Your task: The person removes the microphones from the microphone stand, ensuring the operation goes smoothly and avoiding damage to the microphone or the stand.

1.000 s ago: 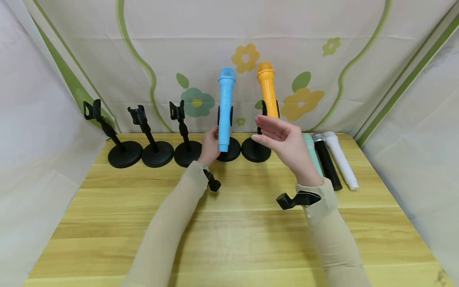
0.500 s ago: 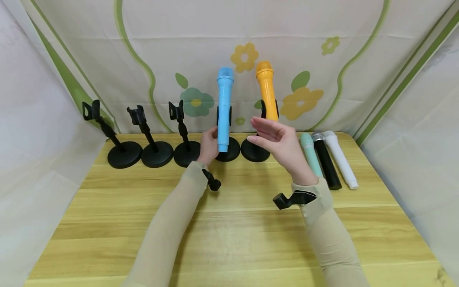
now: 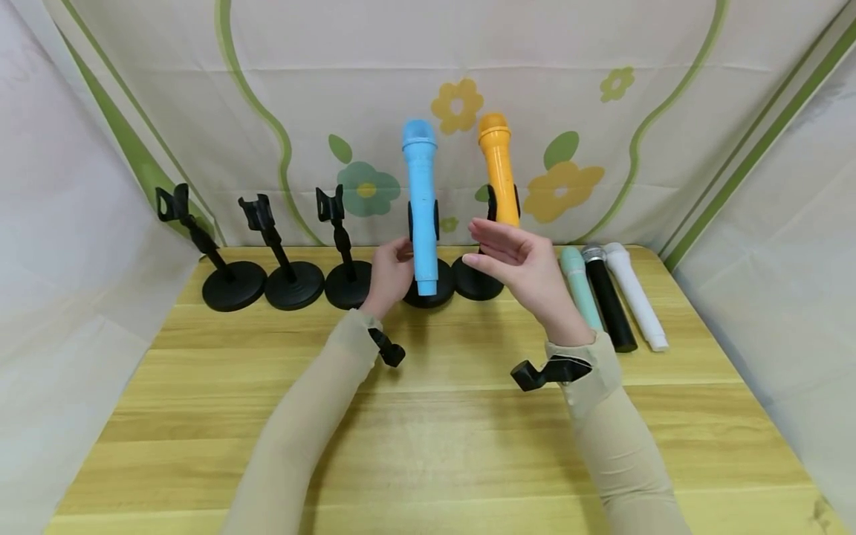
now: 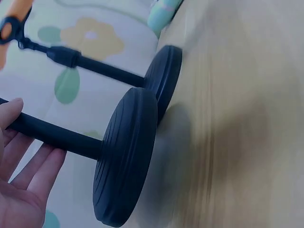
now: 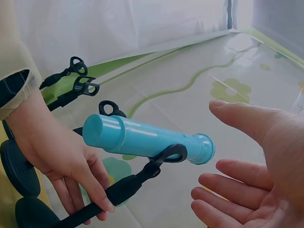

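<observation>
My left hand (image 3: 389, 275) grips the pole of a black microphone stand (image 4: 124, 159), thumb and fingers around it in the left wrist view. The stand's round base hangs tilted close over the table, with a shadow beneath. A light blue microphone (image 3: 421, 204) sits in this stand's clip, head up and leaning back. My right hand (image 3: 535, 281) is held in the air to the right, fingers extended and thumb apart, holding nothing. Behind it, an orange microphone (image 3: 498, 167) rests in the clip of another black stand (image 3: 476, 282), partly hidden by the hand.
Several black stands with bare clips, such as the leftmost stand (image 3: 234, 286), line the table's back left. At the back right lie a mint microphone (image 3: 580, 286), a black microphone (image 3: 610, 305) and a white microphone (image 3: 637, 297). A flowered cloth (image 3: 267, 44) hangs behind the table.
My left hand has drawn the stand with the blue microphone slightly toward me and to the right. My right hand has drifted a little left, still holding nothing.
</observation>
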{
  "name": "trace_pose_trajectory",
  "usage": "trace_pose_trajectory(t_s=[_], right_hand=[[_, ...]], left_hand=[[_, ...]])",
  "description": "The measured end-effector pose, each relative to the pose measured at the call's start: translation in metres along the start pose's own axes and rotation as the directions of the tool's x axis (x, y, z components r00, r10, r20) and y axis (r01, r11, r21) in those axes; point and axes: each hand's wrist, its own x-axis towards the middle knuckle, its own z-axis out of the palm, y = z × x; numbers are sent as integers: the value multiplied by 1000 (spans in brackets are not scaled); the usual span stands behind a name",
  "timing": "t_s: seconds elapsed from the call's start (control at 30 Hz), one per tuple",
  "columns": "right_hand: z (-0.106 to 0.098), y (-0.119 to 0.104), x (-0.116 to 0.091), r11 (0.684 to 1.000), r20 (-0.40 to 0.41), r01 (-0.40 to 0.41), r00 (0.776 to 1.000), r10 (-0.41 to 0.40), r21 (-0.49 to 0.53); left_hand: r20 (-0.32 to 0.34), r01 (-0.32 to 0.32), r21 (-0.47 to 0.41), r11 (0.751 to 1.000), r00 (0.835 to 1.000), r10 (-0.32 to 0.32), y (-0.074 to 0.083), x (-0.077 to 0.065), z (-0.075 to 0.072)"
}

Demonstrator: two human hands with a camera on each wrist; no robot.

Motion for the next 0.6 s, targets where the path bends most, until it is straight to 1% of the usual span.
trace_pose_trajectory(t_s=[0.13, 0.3, 0.4, 0.6], right_hand=[[0, -1, -3, 1000, 1, 5, 1000, -5, -2], [2, -3, -8, 1000, 8, 3, 1000, -3, -5], [3, -3, -12, 1000, 17, 4, 1000, -4, -7], [6, 0, -21, 1000, 54, -16, 998, 16, -6]], left_hand=[[30, -27, -12, 1000, 999, 27, 11, -12, 0], [58, -74, -35, 997, 995, 76, 20, -27, 0], [80, -89, -53, 995, 992, 93, 23, -37, -1], [135, -102, -46, 994, 985, 108, 26, -58, -2]])
